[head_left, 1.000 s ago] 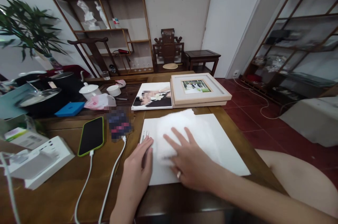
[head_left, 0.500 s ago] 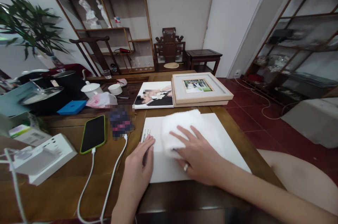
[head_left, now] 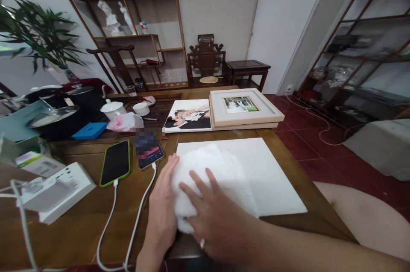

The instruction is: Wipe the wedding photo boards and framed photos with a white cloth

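Observation:
A white cloth [head_left: 211, 178] lies on a flat white square panel [head_left: 265, 174] on the wooden table [head_left: 80, 238]. My right hand [head_left: 214, 216] presses flat on the cloth's near left part, fingers spread. My left hand [head_left: 163, 212] rests at the panel's left edge, fingers straight, touching the cloth's side. Beyond the panel lie a photo print [head_left: 188, 116] and a light wooden picture frame [head_left: 245, 107].
Two phones [head_left: 115, 162] [head_left: 149, 152] on white cables lie left of the panel. A white box [head_left: 54, 191], blue box [head_left: 89, 130], teapot [head_left: 111, 109], cup and black pots [head_left: 60, 114] crowd the left. Shelves and chairs stand behind. My bare knee [head_left: 361, 216] is at right.
My right hand has dragged the cloth toward the panel's near left corner. My left hand shifted slightly toward me along the panel's edge, now against the cloth.

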{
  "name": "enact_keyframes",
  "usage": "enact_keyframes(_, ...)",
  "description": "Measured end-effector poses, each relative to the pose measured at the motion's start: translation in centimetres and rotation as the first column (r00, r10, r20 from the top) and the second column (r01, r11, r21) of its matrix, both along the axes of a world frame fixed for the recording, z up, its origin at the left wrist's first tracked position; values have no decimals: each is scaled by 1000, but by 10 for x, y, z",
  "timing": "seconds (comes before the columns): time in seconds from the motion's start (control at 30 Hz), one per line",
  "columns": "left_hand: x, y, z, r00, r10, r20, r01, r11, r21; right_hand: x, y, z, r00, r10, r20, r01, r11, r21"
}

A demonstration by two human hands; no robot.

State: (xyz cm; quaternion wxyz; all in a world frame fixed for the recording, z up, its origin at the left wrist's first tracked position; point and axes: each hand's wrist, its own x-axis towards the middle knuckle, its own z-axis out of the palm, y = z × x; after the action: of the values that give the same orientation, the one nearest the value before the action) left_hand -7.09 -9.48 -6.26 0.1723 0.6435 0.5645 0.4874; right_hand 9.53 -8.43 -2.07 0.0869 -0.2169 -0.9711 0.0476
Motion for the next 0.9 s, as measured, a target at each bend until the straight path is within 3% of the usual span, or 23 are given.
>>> enact_keyframes(0.1,-1,-1,-1,998,-29,59,32,998,-47,17,-14,4,997,52,54,-49,997,-58)
enact_keyframes(0.2,3,-1,3,998,-49,-38,46,996,-76,34,-11,9,997,-7,79,16,994,-112)
enact_keyframes(0.33,7,1,4,985,-25,-172,5,994,-111,41,16,11,986,-159,40,163,980,-116)
enact_keyframes(0.47,6,4,2,969,4,-249,-36,992,-124,26,56,10,950,-308,54,311,949,-46)
enact_keyframes(0.57,6,5,3,959,5,-285,-35,994,-102,6,77,10,958,-281,58,282,959,-9)
enact_keyframes(0.7,7,5,6,955,-5,-297,-22,996,-89,-12,84,6,982,-187,15,186,982,25)
enact_keyframes(0.8,7,4,6,954,-13,-298,-15,996,-89,-7,83,3,976,-217,3,217,976,12)
enact_keyframes(0.9,7,4,5,958,-8,-286,-21,995,-98,16,83,3,955,-297,25,297,955,-17)
